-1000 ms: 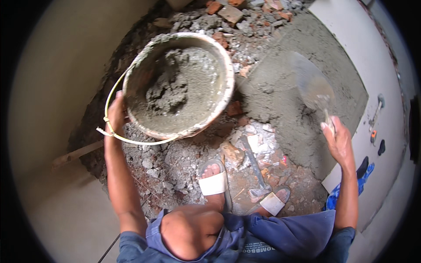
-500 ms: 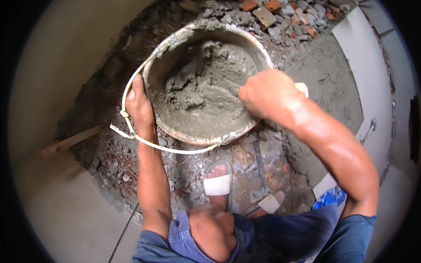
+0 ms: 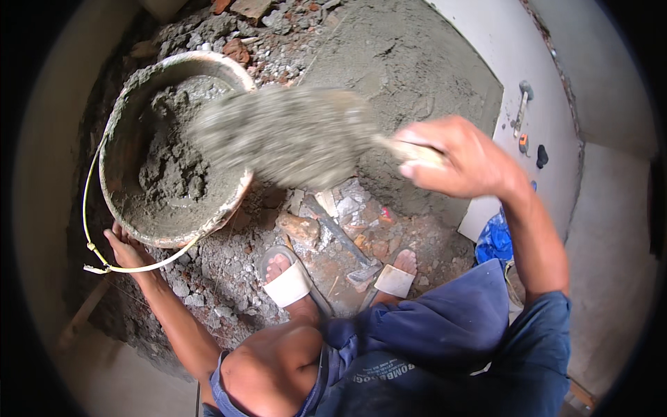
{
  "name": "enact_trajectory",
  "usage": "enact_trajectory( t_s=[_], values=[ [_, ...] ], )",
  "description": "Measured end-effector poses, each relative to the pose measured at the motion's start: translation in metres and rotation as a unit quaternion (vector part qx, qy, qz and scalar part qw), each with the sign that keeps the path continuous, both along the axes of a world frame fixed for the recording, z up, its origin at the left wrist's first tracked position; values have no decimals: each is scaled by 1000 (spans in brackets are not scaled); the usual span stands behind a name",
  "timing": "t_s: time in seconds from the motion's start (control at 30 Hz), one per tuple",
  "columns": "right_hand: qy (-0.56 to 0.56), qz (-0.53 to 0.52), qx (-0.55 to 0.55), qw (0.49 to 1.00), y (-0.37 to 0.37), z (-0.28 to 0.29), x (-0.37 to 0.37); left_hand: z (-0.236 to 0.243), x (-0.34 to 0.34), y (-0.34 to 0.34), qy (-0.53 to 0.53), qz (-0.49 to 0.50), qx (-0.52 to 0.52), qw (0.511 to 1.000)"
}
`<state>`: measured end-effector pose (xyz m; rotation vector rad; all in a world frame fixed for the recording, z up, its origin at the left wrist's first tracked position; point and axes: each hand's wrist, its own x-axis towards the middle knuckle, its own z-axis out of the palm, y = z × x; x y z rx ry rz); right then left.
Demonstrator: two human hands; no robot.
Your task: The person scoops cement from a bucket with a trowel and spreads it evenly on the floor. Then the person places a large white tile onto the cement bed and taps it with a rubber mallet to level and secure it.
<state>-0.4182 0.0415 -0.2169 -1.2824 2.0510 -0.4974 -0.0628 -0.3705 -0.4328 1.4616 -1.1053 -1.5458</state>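
A bucket (image 3: pixel 117 128) of wet grey mortar (image 3: pixel 170 167) sits at the left, its mouth tilted toward me. My left hand (image 3: pixel 128 250) holds its outer wall at the lower left, fingers partly hidden behind it, beside the pale cord handle (image 3: pixel 86 208). My right hand (image 3: pixel 458 156) is closed around the pale handle of a trowel (image 3: pixel 420 153). A large heap of mortar (image 3: pixel 285 135) rides on the blade, blurred by motion and covering most of it. The load hangs between the bucket's right rim and the spread mortar bed (image 3: pixel 417 62).
Broken brick and rubble (image 3: pixel 240 52) lie behind the bucket and around my sandalled feet (image 3: pixel 288 285). A hammer-like tool (image 3: pixel 340 240) rests between them. Small tools and a tape measure (image 3: pixel 523 143) lie on a pale slab at right, near a blue plastic bag (image 3: pixel 495 238).
My right hand has lifted the trowel out of the bucket, loaded with mortar, and swung it right. The view has shifted, so the bucket appears farther left, my left hand lower on its wall.
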Motion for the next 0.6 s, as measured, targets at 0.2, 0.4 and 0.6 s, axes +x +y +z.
enact_trajectory(
  t_s=[0.2,0.4,0.6],
  values=[
    [243,-270,98,926,124,-68,36,-36,3,21,-37,-18,-38,998],
    [15,-296,258,920,131,-107,26,-48,6,21,-167,-133,-88,973],
    [127,-348,255,893,178,-156,-47,-42,59,45,-250,-145,-84,954]
  ],
)
